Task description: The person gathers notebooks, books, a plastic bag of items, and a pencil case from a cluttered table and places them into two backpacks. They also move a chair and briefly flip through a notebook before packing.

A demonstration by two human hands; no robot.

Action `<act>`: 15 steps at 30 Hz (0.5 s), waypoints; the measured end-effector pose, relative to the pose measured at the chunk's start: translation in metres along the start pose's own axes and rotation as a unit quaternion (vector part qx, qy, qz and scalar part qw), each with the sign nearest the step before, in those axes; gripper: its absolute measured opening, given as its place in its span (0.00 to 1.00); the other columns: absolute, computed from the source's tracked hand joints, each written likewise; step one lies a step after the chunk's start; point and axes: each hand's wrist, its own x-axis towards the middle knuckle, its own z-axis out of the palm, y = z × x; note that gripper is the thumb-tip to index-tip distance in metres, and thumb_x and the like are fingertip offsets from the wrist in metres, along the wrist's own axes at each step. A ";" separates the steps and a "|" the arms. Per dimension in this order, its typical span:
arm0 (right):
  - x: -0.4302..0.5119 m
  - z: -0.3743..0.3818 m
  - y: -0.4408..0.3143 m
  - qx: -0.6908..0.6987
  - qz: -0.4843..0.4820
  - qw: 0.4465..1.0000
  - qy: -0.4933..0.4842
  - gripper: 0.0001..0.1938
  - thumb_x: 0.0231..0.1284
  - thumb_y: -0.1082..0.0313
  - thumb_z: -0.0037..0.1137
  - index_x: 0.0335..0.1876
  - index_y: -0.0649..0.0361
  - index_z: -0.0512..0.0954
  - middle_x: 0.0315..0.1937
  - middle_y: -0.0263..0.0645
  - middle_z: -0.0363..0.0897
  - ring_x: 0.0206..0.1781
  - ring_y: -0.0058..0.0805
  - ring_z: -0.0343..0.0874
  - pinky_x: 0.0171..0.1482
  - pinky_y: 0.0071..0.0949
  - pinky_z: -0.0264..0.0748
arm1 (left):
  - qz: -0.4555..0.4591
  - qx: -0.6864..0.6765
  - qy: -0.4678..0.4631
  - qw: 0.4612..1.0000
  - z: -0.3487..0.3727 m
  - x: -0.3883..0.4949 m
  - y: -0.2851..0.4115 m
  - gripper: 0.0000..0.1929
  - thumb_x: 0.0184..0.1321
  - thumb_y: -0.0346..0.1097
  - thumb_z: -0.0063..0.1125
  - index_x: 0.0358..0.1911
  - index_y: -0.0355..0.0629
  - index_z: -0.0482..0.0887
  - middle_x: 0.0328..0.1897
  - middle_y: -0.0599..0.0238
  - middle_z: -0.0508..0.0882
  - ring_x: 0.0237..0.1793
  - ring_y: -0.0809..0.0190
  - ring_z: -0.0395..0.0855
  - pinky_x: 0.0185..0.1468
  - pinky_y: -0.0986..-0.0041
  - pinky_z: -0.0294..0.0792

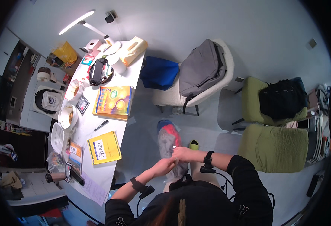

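A clear plastic bag of clothes, with grey, red and blue fabric inside, hangs in front of my legs. Both hands are at its upper part, close together. My left hand is curled with its fingertips against the bag's edge. My right hand is closed beside it, touching or nearly touching the left. The fingers hide most of the part they pinch. A green slipper shows on the floor just beyond my right hand.
The white table at left bears books, a yellow workbook, bowls and a lamp. A cream chair holds a grey backpack; green chairs stand at right.
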 end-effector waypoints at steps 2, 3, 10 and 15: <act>-0.021 -0.008 -0.006 0.045 0.062 0.996 0.048 0.07 0.48 0.65 0.55 0.34 0.53 0.77 0.31 0.38 0.78 0.43 0.42 0.78 0.44 0.35 0.73 | 0.004 -0.017 -0.010 1.000 0.001 0.004 0.014 0.07 0.62 0.33 0.47 0.41 0.42 0.73 0.32 0.50 0.77 0.36 0.51 0.77 0.43 0.65 0.69; -0.038 -0.018 -0.009 0.064 0.072 0.987 0.128 0.06 0.48 0.65 0.55 0.32 0.54 0.77 0.29 0.39 0.78 0.39 0.43 0.78 0.39 0.36 0.73 | 0.057 -0.015 0.018 0.998 0.002 0.006 0.020 0.08 0.61 0.34 0.49 0.42 0.41 0.73 0.34 0.51 0.77 0.38 0.51 0.77 0.45 0.65 0.69; -0.164 -0.130 -0.055 0.098 0.307 0.842 0.432 0.10 0.62 0.63 0.50 0.26 0.58 0.75 0.23 0.43 0.75 0.28 0.46 0.74 0.32 0.36 0.70 | 0.101 0.263 0.043 0.958 0.029 0.029 0.027 0.55 0.41 0.59 0.69 0.67 0.33 0.51 0.70 0.41 0.56 0.71 0.44 0.53 0.71 0.59 0.51; -0.287 -0.178 -0.076 0.157 0.401 0.712 0.554 0.17 0.68 0.60 0.45 0.24 0.60 0.73 0.16 0.34 0.71 0.21 0.28 0.69 0.27 0.30 0.65 | 0.127 0.279 0.057 0.950 0.077 0.107 0.064 0.37 0.49 0.40 0.64 0.62 0.35 0.61 0.58 0.39 0.72 0.59 0.38 0.70 0.60 0.56 0.65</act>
